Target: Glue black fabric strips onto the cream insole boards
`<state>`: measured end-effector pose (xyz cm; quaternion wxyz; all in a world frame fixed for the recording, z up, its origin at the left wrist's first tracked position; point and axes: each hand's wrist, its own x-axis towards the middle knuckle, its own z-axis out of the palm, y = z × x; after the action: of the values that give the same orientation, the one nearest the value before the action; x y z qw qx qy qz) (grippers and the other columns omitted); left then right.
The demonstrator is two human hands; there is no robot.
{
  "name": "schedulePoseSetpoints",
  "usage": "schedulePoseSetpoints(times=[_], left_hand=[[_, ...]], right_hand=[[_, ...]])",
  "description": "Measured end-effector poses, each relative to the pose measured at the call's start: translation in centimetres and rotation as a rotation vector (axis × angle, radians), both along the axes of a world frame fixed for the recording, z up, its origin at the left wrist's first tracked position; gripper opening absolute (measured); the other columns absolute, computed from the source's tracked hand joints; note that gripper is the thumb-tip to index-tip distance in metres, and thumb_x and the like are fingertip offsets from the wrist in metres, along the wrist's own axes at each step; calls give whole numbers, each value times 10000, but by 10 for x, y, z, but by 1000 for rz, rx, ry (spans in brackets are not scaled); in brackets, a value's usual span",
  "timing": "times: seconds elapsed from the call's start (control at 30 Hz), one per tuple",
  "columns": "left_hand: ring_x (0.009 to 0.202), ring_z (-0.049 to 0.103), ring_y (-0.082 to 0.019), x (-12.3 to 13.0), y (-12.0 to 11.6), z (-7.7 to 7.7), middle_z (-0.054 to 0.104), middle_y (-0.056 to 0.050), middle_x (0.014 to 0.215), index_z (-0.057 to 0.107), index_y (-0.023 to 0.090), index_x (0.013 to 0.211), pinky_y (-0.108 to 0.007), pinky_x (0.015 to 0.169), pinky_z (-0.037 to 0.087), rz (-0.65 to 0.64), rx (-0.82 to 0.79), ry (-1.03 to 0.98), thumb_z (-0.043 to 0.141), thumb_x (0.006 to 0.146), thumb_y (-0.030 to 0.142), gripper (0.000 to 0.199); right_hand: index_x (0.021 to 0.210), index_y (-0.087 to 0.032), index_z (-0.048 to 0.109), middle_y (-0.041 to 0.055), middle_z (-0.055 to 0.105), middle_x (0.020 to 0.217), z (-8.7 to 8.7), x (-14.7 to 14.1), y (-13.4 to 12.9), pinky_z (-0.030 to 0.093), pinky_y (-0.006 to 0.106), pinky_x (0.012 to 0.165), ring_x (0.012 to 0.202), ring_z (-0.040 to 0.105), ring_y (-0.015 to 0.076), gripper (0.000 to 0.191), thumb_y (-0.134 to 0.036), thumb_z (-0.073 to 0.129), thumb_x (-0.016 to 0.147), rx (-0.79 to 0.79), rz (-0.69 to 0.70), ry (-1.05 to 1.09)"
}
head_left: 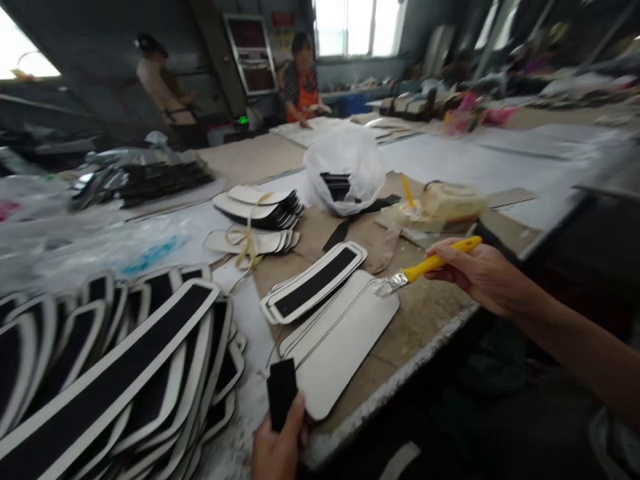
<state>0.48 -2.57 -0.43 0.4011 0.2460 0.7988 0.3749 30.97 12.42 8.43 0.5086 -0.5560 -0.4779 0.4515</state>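
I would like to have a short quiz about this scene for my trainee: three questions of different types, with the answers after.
1. Fill the gap: The yellow-handled brush in the right-hand grip has its tip at a flat, rounded-corner panel coloured ____.
2. Open question: What does the left-hand grip hold?
3. True or false: The translucent white plastic bag contains dark pieces.

Key:
1. White.
2. A black rectangular strip.
3. True; they show through the bag's open side.
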Motion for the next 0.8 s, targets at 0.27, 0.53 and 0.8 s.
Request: schedulePoseSetpoints(times=[0.27, 0.53, 0.8], left_hand=[[483, 350, -92, -8, -2, 13, 438, 36, 497, 480, 172, 600, -244, 481, 255, -169, 151, -318, 575, 774, 514, 395], [464, 346, -90, -11, -5, 2, 440, 43, 481, 470, 183, 581, -246, 484, 258, -179, 169, -304, 572, 780, 514, 400], [490, 371, -111, -11, -8, -9, 435, 40, 493, 465, 188, 578, -255, 507, 278, -177, 163, -258, 568, 755, 578, 441]], right_hand=[[811, -145, 672, 56, 615, 884, -32, -110, -63, 606, 296, 685, 786, 648, 182, 341, -483, 665, 762, -172, 392, 68], [815, -177, 654, 32, 624, 854, -39, -106, -61, 585, 267, 679, 736, 653, 163, 316, -490, 631, 785, -84, 343, -223], [847, -205, 633, 43, 649, 857, -33, -68, -53, 515, 282, 659, 746, 633, 177, 237, -416, 527, 865, 212, 160, -706]])
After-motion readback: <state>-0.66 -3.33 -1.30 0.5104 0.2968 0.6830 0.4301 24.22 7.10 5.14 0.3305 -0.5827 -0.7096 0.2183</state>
